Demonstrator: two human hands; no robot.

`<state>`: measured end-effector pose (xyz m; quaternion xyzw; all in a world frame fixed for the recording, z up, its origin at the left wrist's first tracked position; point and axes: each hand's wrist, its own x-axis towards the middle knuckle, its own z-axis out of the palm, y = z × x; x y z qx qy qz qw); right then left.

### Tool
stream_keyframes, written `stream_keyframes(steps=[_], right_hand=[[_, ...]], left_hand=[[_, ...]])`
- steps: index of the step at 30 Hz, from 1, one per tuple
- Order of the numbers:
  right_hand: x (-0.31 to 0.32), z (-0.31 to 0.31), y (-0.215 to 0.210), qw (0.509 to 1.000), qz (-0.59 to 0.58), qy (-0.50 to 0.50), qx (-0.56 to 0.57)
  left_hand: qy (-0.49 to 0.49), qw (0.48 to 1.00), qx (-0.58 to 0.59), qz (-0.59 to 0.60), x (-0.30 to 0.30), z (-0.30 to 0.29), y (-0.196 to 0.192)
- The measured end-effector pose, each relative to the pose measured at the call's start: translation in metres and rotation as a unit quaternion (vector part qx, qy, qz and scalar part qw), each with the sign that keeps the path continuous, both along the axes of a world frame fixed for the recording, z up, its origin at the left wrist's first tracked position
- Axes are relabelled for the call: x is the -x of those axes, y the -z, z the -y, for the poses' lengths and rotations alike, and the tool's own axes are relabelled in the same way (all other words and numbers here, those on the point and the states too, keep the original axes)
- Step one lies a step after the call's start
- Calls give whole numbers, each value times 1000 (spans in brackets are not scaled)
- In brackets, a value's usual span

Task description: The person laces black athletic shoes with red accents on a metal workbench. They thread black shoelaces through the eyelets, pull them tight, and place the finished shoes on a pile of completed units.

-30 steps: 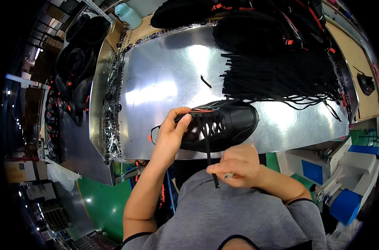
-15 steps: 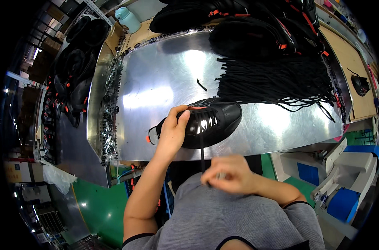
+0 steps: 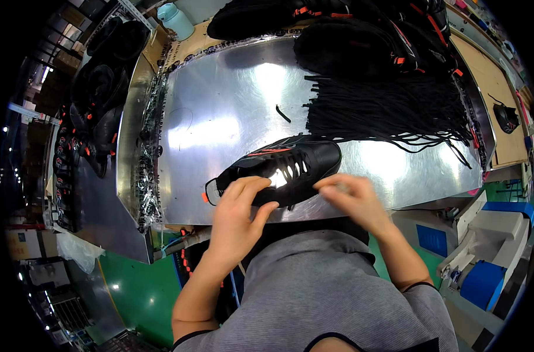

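Note:
A black shoe [image 3: 321, 161] with orange-red trim lies on its sole on the metal table, toe to the right. Its lacing runs in rows over a pale, shiny tongue area, and an orange tab [image 3: 205, 198] marks the heel. My left hand [image 3: 237, 214] is closed on the shoe's near side, with its fingers at the opening and the thumb along the side. Beside the toe, my right hand [image 3: 352, 199] has its fingers drawn together, slightly blurred. Something greyish shows among them, too unclear to name. A short dark lace end [image 3: 290, 207] pokes out below the shoe's near edge.
Black laces [image 3: 384, 111] lie in a thick bundle at the right of the metal table [image 3: 208, 94]. A short lace piece [image 3: 283, 114] lies alone. More black shoes [image 3: 349, 50] crowd the back, others [image 3: 102, 88] the left. A light-blue bottle [image 3: 176, 22] stands at the back left.
My right hand has gone from pulling a taut lace toward my body up to the toe. My left hand has shifted from the shoe's top to its near side.

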<state>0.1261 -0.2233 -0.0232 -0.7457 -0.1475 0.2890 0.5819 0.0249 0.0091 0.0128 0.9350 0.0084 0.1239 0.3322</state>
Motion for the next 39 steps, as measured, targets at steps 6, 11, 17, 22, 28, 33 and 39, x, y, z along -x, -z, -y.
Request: stream_keyframes(steps=[6, 11, 17, 22, 28, 33, 39], right_hand=[[15, -53, 26, 995, 100, -5, -4], [8, -57, 10, 993, 91, 32, -68], [1, -65, 27, 965, 242, 39, -89], [-1, -63, 27, 977, 194, 28, -84], [23, -33, 15, 995, 78, -40, -47], [18, -36, 15, 997, 48, -51, -38], [9, -43, 7, 996, 27, -83, -9]], left_hand=[[4, 999, 39, -35, -8, -1, 14], [13, 998, 27, -53, -9, -4, 12], [-1, 995, 35, -88, -12, 1, 3], [-51, 998, -13, -42, -15, 9, 18], [-58, 998, -19, -19, -16, 10, 21], [-59, 998, 3, -22, -17, 10, 24], [-10, 999, -24, 28, -12, 5, 34]])
